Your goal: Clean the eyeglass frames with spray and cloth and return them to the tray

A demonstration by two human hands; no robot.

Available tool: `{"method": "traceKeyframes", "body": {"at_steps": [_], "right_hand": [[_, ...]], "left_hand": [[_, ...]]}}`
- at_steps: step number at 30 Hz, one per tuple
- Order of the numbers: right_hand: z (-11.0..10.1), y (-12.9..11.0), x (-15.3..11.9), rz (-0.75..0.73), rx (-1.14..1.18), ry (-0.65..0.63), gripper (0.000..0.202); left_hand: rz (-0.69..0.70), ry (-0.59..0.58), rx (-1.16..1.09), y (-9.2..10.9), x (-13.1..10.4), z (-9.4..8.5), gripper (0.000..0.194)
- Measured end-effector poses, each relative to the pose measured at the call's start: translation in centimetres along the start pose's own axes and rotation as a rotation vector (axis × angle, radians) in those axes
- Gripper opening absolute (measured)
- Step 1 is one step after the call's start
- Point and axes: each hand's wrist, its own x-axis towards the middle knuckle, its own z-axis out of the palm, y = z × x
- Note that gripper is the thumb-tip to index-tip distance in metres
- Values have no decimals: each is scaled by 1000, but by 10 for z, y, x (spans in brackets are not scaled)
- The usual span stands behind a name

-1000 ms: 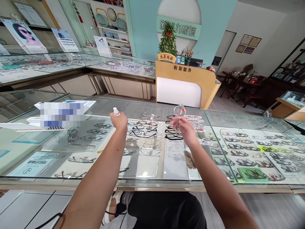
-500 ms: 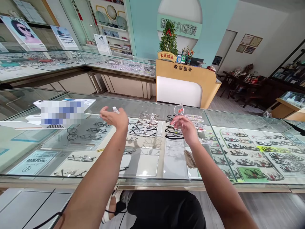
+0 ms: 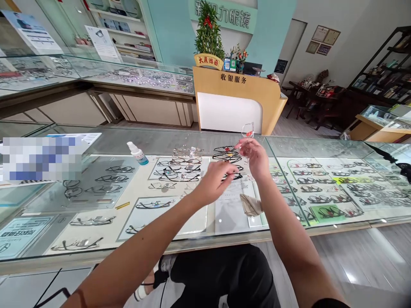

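Above the glass display counter [image 3: 150, 140], the right hand [image 3: 258, 160] gripped clear-framed eyeglasses [image 3: 248, 133] on end, while the left hand [image 3: 218, 179], half open with fingers loosely bent, hung nearby; a spray bottle [image 3: 138, 154] stood farther left.

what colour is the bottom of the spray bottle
The spray bottle is blue there; see the head view.

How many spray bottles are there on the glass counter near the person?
1. The white spray bottle stands on the glass counter, between the pixelated white item at the picture's left edge and the left hand. Others may be hidden behind that item.
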Motion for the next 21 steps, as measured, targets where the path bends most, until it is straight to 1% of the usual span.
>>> {"method": "traceKeyframes", "body": {"at_steps": [2,4,8,10,12,13,15,16,17,19,21], "right_hand": [[-1,0,1,4,-18,11,26],[-1,0,1,2,-21,14,27],[-1,1,1,-16,-7,-12,26],[-1,2,1,-11,-14,-17,27],[0,2,1,1,-25,-16,28],[0,2,1,5,-28,-14,29],[0,2,1,8,-28,-11,29],[0,1,1,8,-25,-9,29],[0,1,1,8,-19,-7,28],[1,0,1,7,-1,-3,28],[1,-1,1,3,24,-7,27]], "left_hand": [[51,-232,-33,4,-3,13,34],[99,-401,-47,4,-6,21,36],[121,-602,-43,0,-12,30,30],[110,-646,-54,-1,-12,33,28],[93,-622,-91,-2,-10,34,26],[71,-582,-125,-3,-9,34,23],[-18,-466,-211,-7,-7,34,16],[-85,-395,-263,-9,-6,33,13],[-164,-319,-328,-11,-4,31,14],[-328,-192,-515,-16,-2,26,28],[-465,-118,-759,-20,2,18,44]]}}
